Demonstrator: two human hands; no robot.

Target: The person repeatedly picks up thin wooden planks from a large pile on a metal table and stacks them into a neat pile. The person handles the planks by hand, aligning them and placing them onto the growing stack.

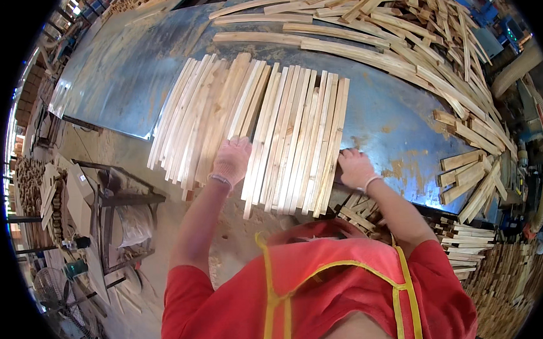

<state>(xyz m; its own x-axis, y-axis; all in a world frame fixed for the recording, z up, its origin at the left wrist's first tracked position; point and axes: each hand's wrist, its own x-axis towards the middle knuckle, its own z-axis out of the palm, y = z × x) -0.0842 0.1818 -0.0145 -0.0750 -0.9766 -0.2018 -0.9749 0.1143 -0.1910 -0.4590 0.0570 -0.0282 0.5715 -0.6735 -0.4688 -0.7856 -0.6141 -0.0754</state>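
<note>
Two groups of pale wooden strips lie side by side on the metal table, their near ends jutting past its front edge. My left hand (232, 160), in a light knitted glove, has its fingers bent at the gap between the left group of strips (203, 112) and the right group of strips (294, 138). Against the outer side of the right group presses my right hand (356, 167), also gloved, with curled fingers. The right group sits between both hands. Its strips stand close together, with their ends uneven. The undersides of my fingers are hidden.
The blue-grey metal table (122, 73) carries sawdust and scuffs. Long strips (363, 50) lie heaped along its far and right sides, with short pieces (466, 176) at the right corner. A dark metal stand (124, 200) and a fan (59, 306) stand lower left. Wood stacks (509, 280) fill the lower right.
</note>
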